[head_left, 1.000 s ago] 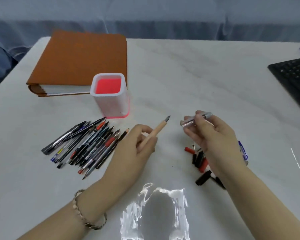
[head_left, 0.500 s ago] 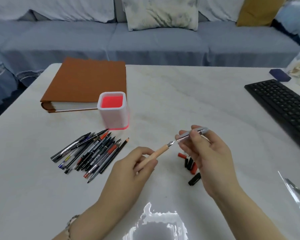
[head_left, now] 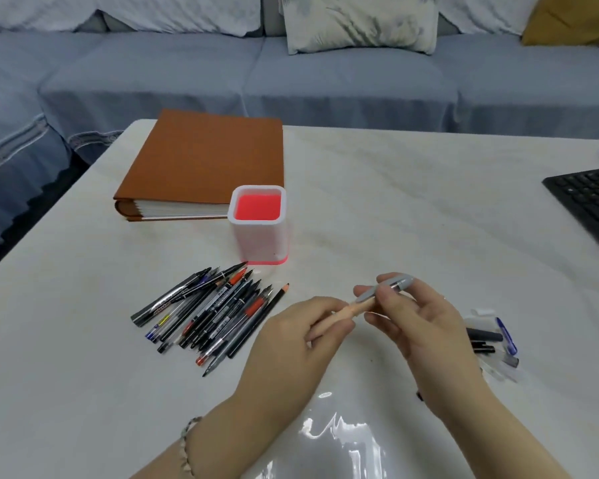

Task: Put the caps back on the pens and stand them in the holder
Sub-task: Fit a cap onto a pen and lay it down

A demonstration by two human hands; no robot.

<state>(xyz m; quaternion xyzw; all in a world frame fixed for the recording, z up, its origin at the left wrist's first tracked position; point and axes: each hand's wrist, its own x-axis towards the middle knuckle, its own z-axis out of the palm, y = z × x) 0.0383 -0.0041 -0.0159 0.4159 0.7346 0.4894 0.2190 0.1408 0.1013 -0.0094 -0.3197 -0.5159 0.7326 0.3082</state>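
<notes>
Brown binder, black keyboard, sofa behind table

The holder is white outside, glowing red inside. Far left, a book with a rust-brown cover. Pale worktop, faint grey veins. Black keyboard right. Held pen tan, its cap grey. Sofa blue-grey.

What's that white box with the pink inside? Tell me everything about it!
It is the pen holder: a tall square cup with rounded corners, white and plastic-looking outside, glowing pink-red inside and along its bottom edge. It stands upright on the table, in front of the brown binder. No pens stand in it. The loose pens lie beside its base.
</notes>
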